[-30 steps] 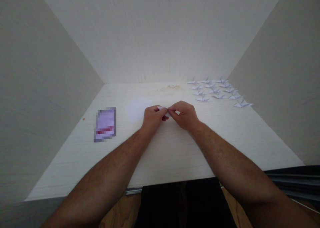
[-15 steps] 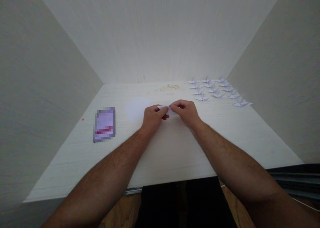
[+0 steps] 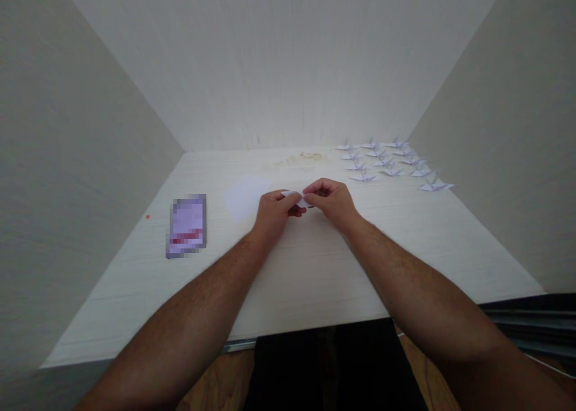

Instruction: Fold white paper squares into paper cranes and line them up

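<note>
Between my two hands is a small folded piece of white paper [image 3: 300,201], held just above the middle of the table. My left hand [image 3: 275,209] grips its left part, thumb on top and fingers beneath. On the other side my right hand [image 3: 332,200] pinches the paper between thumb and fingertips. Much of the paper is hidden by the fingers, so its exact folded shape cannot be made out. White paper sheets [image 3: 245,196] lie flat on the table beside and beyond my left hand.
Several white origami cranes [image 3: 382,162] stand in rows at the back right, one crane [image 3: 435,186] nearest the right edge. A blurred purple rectangular object [image 3: 186,226] lies at left, with a small orange speck [image 3: 147,216] beyond it. Walls enclose the white table [image 3: 310,273] on three sides.
My right fingers have shifted slightly on the folded paper, and less of it shows between the hands. The rest of the table is unchanged apart from a slight camera shift.
</note>
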Demonstrator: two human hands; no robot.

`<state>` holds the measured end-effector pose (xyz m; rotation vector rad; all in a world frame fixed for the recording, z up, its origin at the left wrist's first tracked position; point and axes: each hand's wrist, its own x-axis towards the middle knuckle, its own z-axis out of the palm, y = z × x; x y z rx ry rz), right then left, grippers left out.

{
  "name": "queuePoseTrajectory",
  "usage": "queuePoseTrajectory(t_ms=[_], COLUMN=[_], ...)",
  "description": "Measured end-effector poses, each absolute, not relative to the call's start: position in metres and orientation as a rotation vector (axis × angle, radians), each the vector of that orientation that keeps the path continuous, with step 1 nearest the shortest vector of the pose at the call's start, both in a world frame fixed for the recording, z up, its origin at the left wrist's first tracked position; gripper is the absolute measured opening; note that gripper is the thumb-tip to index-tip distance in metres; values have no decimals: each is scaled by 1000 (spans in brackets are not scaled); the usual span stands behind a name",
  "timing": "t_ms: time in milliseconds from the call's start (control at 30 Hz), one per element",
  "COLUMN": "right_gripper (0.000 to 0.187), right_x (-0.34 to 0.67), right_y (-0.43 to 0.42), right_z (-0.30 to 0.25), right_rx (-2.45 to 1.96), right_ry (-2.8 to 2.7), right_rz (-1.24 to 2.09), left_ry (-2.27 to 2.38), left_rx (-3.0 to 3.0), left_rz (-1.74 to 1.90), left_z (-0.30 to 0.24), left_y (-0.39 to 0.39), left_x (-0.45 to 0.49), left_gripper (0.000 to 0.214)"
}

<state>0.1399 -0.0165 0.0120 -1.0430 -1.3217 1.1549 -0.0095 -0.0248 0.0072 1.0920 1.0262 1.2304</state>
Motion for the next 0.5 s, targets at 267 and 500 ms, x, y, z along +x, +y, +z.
queuePoseTrajectory(t_ms=[267,500], right_gripper=[11,13], right_x=[141,138], right_y=[-16,-19], right_z=[8,13], right_rx=[-1084,-1116], right_ry=[-1416,-1414], right_rz=[1019,1029], left_ry=[1044,1107], left_rx=[1109,1168], left_rz=[1222,1288], left_z=[6,6], left_y=[-24,-24], left_x=[-10,-10], left_gripper=[20,19])
